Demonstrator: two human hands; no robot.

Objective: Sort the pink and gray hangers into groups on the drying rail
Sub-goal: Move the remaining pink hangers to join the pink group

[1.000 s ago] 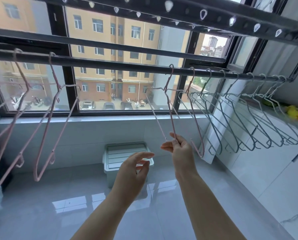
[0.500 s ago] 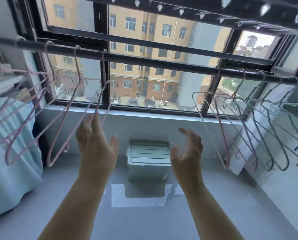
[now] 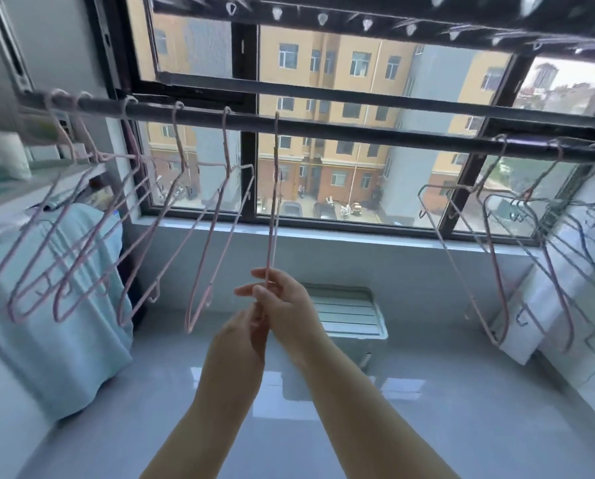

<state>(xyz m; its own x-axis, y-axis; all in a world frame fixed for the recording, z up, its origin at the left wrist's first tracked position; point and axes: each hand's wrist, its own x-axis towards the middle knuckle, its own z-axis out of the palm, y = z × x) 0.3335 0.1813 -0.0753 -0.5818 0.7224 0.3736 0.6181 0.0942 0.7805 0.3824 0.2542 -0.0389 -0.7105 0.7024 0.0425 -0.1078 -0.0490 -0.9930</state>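
Observation:
A dark drying rail (image 3: 358, 127) runs across the window. Several pink hangers (image 3: 92, 236) hang in a group along its left part. One more pink hanger (image 3: 274, 202) hangs edge-on near the middle, and both hands hold its lower end. My right hand (image 3: 282, 302) pinches the wire at the bottom. My left hand (image 3: 244, 337) grips it just below and to the left. At the right, two pink hangers (image 3: 496, 271) hang beside several gray hangers (image 3: 565, 243).
A pale green lidded bin (image 3: 344, 312) stands on the tiled floor under the window sill (image 3: 323, 233). A light blue cloth (image 3: 64, 305) drapes over something at the left. White cabinets (image 3: 572, 305) line the right wall. A second rack bar (image 3: 392, 12) runs overhead.
The view swung left. Both hands, empty and open half a second ago, have come together on the lower end of a pink hanger at the middle of the rail.

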